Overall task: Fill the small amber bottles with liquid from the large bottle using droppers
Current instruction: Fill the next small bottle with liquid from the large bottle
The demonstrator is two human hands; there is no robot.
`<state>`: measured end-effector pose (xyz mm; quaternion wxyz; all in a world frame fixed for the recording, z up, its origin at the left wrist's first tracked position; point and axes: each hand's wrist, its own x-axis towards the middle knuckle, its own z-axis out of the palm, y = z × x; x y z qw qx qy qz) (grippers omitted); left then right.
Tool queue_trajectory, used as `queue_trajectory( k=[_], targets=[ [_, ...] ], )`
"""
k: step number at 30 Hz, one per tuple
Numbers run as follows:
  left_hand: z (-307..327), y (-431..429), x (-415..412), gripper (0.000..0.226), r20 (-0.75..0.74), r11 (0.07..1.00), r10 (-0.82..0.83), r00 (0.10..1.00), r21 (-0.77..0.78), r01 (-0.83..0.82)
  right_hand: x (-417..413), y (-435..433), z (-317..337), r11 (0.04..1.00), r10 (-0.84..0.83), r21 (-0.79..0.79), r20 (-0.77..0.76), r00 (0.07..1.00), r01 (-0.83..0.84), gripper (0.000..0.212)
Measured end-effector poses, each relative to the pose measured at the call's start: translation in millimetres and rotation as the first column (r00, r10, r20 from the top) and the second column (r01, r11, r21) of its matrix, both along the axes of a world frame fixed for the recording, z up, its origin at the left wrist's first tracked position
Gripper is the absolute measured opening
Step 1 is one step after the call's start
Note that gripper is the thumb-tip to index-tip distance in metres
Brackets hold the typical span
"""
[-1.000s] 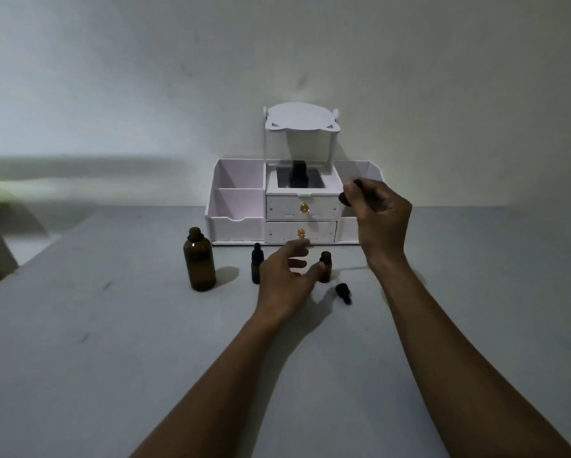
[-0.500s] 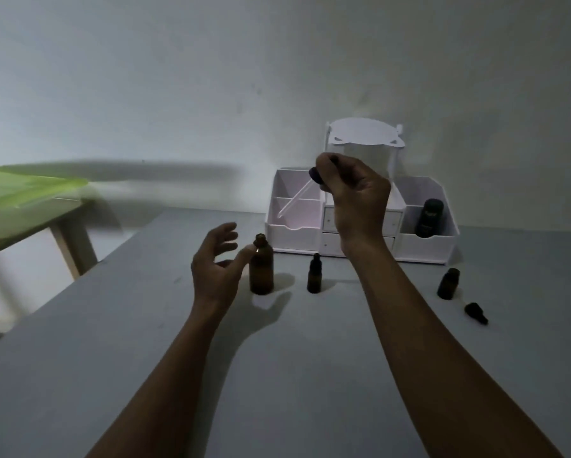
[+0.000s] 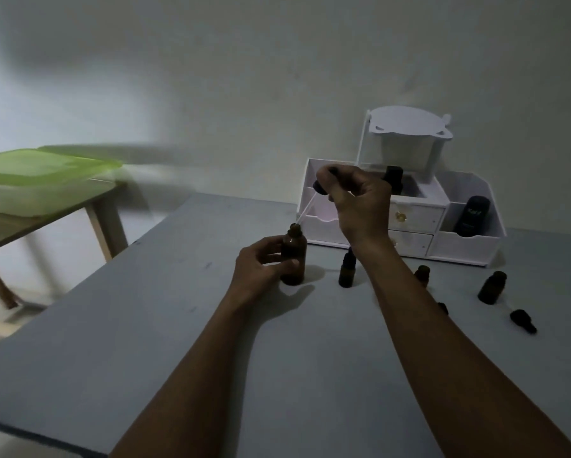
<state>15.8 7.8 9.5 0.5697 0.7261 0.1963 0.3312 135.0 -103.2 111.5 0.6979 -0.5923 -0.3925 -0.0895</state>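
There, the left hand point(image 3: 261, 263) had its grip curled round the big bottle point(image 3: 296, 247), upright on the desk point(image 3: 165, 325); the right hand point(image 3: 357, 201) pinched the dropper point(image 3: 308, 209) by its bulb, tip at the bottle's mouth, small bottles point(image 3: 347, 272) nearby.

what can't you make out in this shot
All in the head view:
Liquid level in the large bottle: dark glass, dim light, and the left hand covers its side.
Dropper tip: too small and blurred to tell whether it is inside the neck.
One small bottle: mostly behind the right forearm.
Label on the black bottle in the organizer: blurred.
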Motion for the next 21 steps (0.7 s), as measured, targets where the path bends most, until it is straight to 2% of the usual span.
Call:
queue_trajectory(
  k=[7,12,17,21],
  targets=[
    [-3.4,4.6,3.3,0.043,-0.006,1.0,0.022,1.0,0.021,-0.021,-2.7,12.8,-7.8,0.995,0.047,-0.087,0.05,0.998,-0.042,0.017],
    [-3.6,3.9,1.0,0.041,0.021,0.999,0.003,1.0,0.039,-0.004,-5.8,18.3,-22.5,0.972,0.12,-0.21,0.039,0.992,-0.109,0.015],
    [-5.2,3.3,2.4,0.04,0.031,1.0,0.004,1.0,0.031,-0.005,-2.0,21.1,-39.6,0.945,0.089,-0.319,0.028,0.996,-0.075,0.015],
    [-5.2,4.6,3.0,0.038,0.029,0.999,-0.001,1.0,0.049,0.0,-2.5,21.7,-42.2,0.947,0.08,-0.314,0.022,0.997,-0.069,0.012]
  ],
)
